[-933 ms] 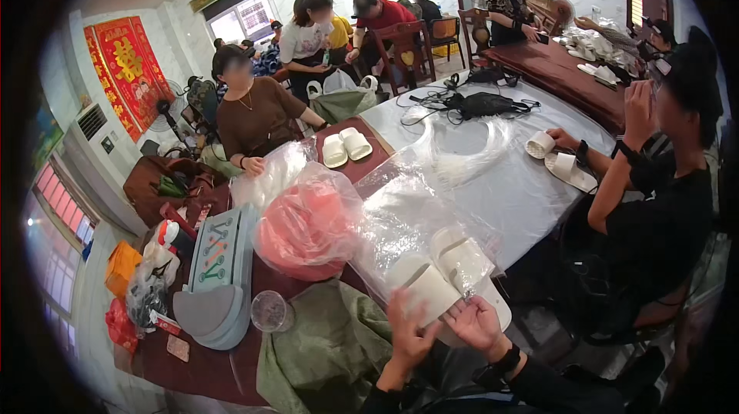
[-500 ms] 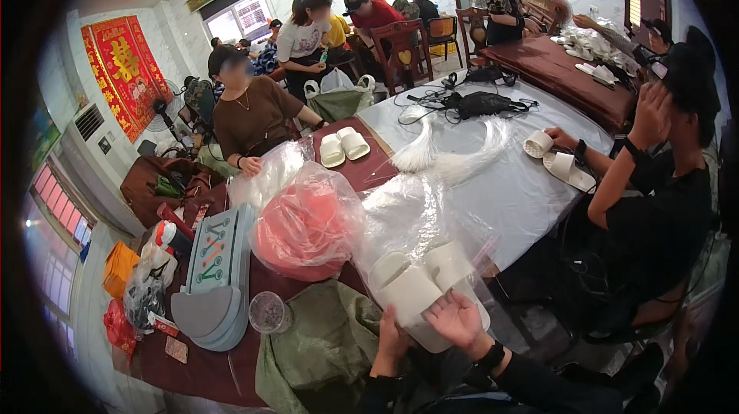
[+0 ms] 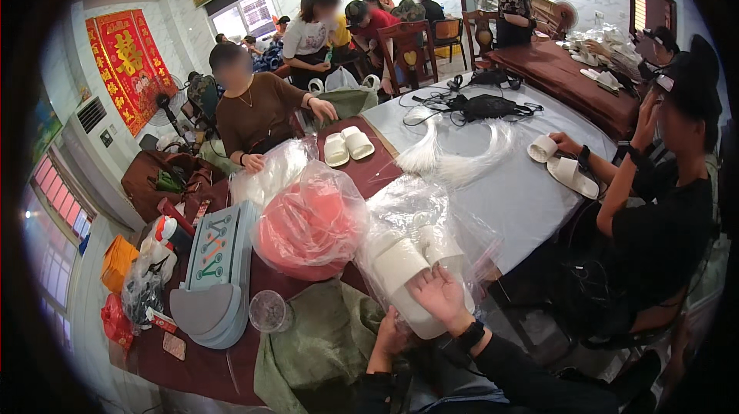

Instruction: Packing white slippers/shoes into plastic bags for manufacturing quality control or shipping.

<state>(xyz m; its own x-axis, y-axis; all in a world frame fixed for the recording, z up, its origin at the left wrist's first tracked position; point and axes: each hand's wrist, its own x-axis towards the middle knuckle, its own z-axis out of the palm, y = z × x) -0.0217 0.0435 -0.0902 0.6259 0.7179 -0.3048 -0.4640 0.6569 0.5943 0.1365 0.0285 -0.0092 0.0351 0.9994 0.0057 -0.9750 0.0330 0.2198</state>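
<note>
A pair of white slippers (image 3: 400,262) lies tilted at the front of the table, partly inside a clear plastic bag (image 3: 408,202). My left hand (image 3: 391,332) is closed on the bag's near edge, beside the left slipper's heel; its fingertips are partly hidden. My right hand (image 3: 443,298) lies palm up across the slippers, its fingers stretched out and their tips against the straps. Just left of the bag stands a bulky clear bag with pink contents (image 3: 312,218).
A grey-blue folded plastic item (image 3: 215,268), a clear cup (image 3: 269,312) and green cloth (image 3: 315,345) lie to my left. White fibre bundles (image 3: 462,156) rest on the pale sheet. Across sits a person in brown (image 3: 254,114); a person in black (image 3: 662,198) holds slippers (image 3: 570,175) at right.
The slippers have shifted forward, deeper into the bag, and my right hand has moved forward with them. The person in brown has lifted a hand above the table.
</note>
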